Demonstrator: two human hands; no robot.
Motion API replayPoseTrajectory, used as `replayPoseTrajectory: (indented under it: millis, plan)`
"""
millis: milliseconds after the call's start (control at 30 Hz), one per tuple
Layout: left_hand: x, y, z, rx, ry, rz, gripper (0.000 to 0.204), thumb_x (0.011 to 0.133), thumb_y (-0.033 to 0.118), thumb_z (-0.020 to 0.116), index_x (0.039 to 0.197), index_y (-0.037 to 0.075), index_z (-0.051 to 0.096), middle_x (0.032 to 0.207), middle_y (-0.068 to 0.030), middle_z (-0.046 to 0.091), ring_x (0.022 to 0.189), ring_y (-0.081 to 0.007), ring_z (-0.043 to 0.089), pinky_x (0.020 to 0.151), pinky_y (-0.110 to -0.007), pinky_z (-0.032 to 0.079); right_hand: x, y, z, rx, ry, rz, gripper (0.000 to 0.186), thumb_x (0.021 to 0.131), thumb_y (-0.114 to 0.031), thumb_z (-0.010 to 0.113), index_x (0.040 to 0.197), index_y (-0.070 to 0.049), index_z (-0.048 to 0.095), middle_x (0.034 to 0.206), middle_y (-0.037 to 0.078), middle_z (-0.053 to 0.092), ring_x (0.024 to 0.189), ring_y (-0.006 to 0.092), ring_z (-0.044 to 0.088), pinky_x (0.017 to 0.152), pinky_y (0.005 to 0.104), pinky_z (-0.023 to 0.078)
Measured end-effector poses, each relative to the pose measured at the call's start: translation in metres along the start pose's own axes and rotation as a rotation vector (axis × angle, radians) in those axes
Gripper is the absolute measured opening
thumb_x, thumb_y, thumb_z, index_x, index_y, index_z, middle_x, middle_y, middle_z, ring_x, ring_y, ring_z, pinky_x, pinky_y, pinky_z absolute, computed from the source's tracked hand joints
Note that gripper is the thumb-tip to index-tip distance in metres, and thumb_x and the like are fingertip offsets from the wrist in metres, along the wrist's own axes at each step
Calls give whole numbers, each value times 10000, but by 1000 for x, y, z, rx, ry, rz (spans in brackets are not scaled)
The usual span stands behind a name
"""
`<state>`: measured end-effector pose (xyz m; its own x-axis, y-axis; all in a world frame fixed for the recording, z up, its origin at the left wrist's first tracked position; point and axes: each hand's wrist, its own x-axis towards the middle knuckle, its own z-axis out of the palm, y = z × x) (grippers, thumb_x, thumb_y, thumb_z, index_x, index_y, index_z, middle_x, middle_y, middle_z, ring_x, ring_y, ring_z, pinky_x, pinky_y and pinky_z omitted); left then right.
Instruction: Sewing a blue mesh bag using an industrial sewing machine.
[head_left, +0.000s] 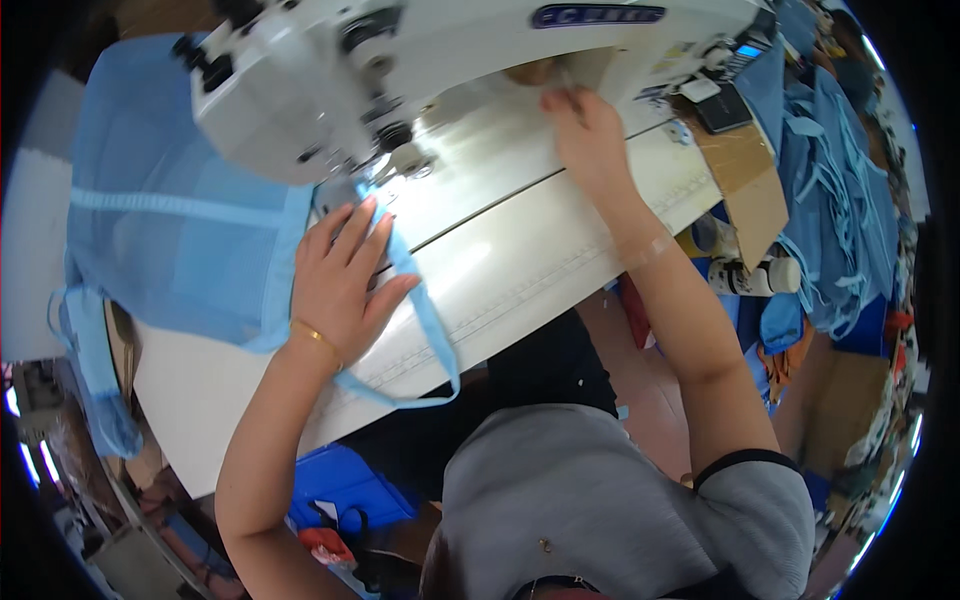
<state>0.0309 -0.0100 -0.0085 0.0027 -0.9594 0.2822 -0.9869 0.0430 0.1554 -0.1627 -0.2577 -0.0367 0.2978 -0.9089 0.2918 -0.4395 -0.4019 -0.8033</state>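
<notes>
My left hand [345, 270] lies flat with its fingers stretched out beside the needle area of a white sewing machine [480, 55]. Its fingertips press on light blue fabric [190, 250] and on a narrow blue strap [430, 325], which loops past the wrist toward the table's front edge. The fabric is sheer and has a paler band across it. Under the machine's arm, my right hand [590, 135] is closed with bent fingers. Something small and blurred sits at its fingertips, and I cannot make out what. The presser foot and needle are partly hidden by the machine head.
A white table [540, 270] with ruler marks carries the machine. To the right are a dark box-shaped item [722, 108] on cardboard [745, 180], a white bottle [755, 276] and a heap of blue pieces with straps [835, 190]. A blue bin [350, 485] stands below the table.
</notes>
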Motion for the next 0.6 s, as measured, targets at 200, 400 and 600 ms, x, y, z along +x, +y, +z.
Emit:
replayPoseTrajectory:
  millis: [200,400,600]
  plan:
    - [9,-4,-6,8,-47,20,475,814,307,699,1215,71,605,1325,-119,539,1197,-323,478,1014,-434,368,-150,-83,-40,115,-868,-22,463,926,-395,612,681,-3,594,575,79,570,556,144,567,538,294,433]
    - [14,-9,-23,-12,-113,100,463,776,281,733,1155,42,616,1276,-132,557,1165,-342,492,998,-450,390,-220,-82,-26,696,-1002,738,442,912,-419,634,769,-1,612,642,91,624,492,105,529,444,256,398]
    - [-39,-65,-43,316,-273,-428,256,811,142,624,1027,25,551,1069,-206,596,996,-399,558,808,-475,473,-218,-96,-20,1006,-1087,1046,300,945,-257,598,966,42,585,787,129,649,428,36,407,348,214,275]
